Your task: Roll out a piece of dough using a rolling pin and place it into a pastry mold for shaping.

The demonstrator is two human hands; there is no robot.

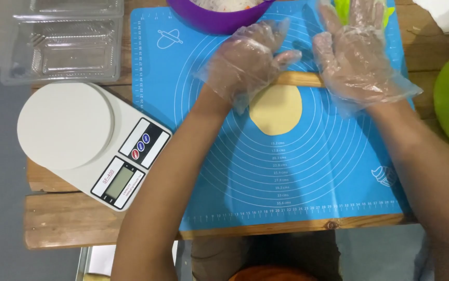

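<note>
Rolling pin (300, 79) lying crosswise, long axis left to right, atop dough disc (276, 109). Left hand (248, 60) and right hand (357, 57) flat, fingers spread, pressing it.

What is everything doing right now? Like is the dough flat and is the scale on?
Dough: flat, pale disc on the mat.
Rolling pin: lying across the dough's far edge.
Left hand: gloved, palm pressed on the pin.
Right hand: gloved, palm pressed on the pin.
Kitchen scale: platform bare, display blank.
Plastic containers: look empty.
</note>
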